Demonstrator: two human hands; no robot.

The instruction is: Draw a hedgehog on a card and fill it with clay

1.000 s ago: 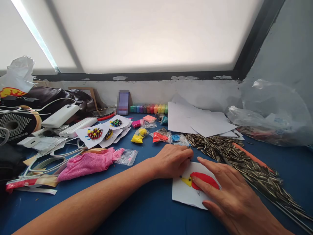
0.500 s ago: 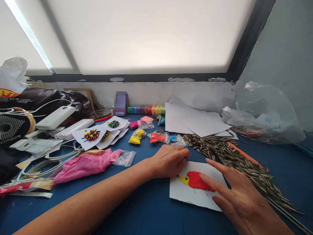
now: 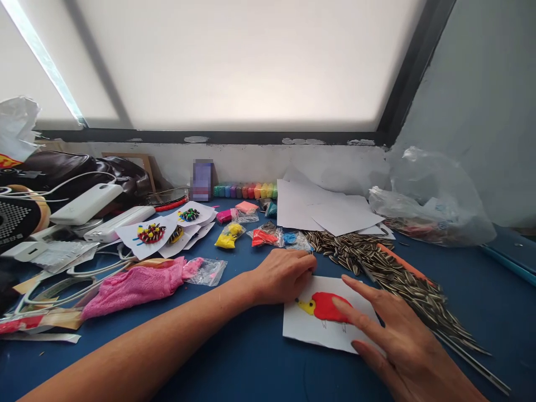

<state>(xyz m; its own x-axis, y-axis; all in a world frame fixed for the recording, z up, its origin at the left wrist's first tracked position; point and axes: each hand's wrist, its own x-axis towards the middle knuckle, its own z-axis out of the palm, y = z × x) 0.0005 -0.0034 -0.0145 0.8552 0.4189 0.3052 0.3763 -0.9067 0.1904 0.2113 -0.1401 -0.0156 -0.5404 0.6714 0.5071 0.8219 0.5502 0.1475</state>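
A sheet of white paper lies on the blue table, bearing a hedgehog shape with a red clay body, a yellow clay face and drawn legs. My left hand rests at the paper's upper left corner with its fingers curled under; what they hold, if anything, is hidden. Over the right part of the paper, my right hand has its fingers spread. One of its fingertips is on the red clay. A heap of striped sunflower seeds lies behind and to the right.
Behind are bags of yellow clay, red clay and blue clay, plus stacked white sheets. Finished clay pictures, a pink cloth and white power banks crowd the left. A plastic bag stands right.
The whole view has shifted slightly, so things appear a little further left. My right fingertip stays on the red clay, and my left hand keeps its place at the paper's corner.
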